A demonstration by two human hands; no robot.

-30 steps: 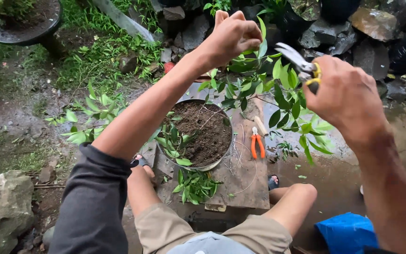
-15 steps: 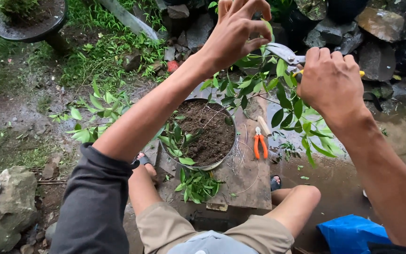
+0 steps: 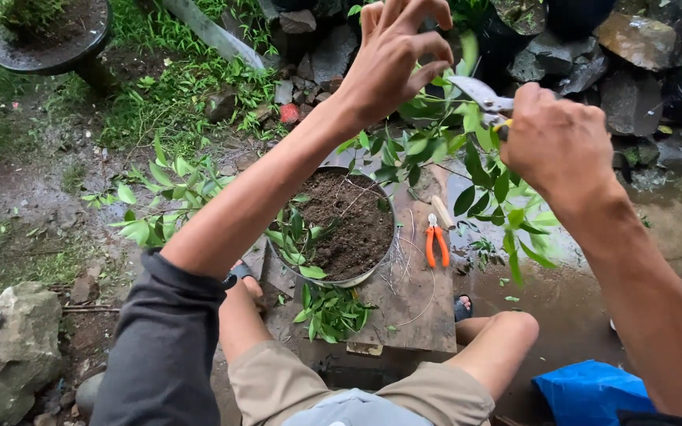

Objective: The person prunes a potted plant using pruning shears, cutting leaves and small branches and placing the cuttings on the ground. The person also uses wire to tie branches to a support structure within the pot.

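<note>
My left hand (image 3: 394, 57) is raised over a leafy green plant (image 3: 467, 170), thumb and fingers pinching a leaf or twig near its top. My right hand (image 3: 558, 142) grips pruning shears (image 3: 479, 93) with metal blades and yellow handles. The blades point left toward my left fingers and meet the same twig. The plant grows from a round metal pot of dark soil (image 3: 345, 225) standing on a wooden board (image 3: 416, 296) between my knees.
Orange-handled pliers (image 3: 434, 241) and thin wire lie on the board to the right of the pot. Cut leaves (image 3: 329, 312) sit in front of it. Dark rocks (image 3: 633, 39) line the back, a pale stone (image 3: 13, 347) lies lower left, a blue bag (image 3: 586, 390) lower right.
My right hand swung the shears left and down toward the twig. My left hand went from closed fist to spread fingers pinching the plant's top.
</note>
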